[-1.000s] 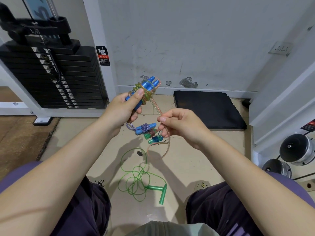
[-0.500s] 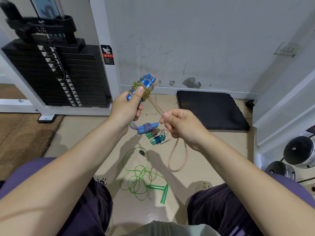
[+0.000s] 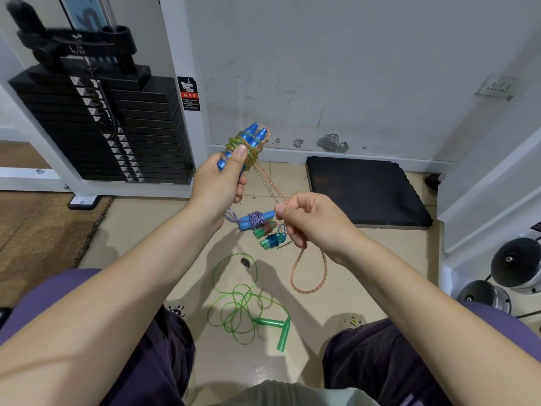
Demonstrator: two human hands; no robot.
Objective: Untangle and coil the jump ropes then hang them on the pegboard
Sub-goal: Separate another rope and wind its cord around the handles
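My left hand [image 3: 218, 183] is clamped round the blue handles [image 3: 248, 142] in the upper middle of the frame, thumb pressed on the yellow-green turns already wound there. My right hand [image 3: 310, 221] pinches the orange braided rope [image 3: 307, 276] just below and right of it, with two strands running taut between the hands and a loop hanging from my fist toward the floor. I judge this to be mid-wrap. To do it well I would keep the thumb pinning the last turn so nothing slips, hold even tension on the doubled strands, and lay each new turn snug beside the one before, not across it. The hanging loop should feed freely, so I would let it slide through the fingers rather than drag. On the floor, the three wound bundles [image 3: 260, 227] lie centre frame, and the green rope [image 3: 240, 306] is loose and tangled lower down, waiting
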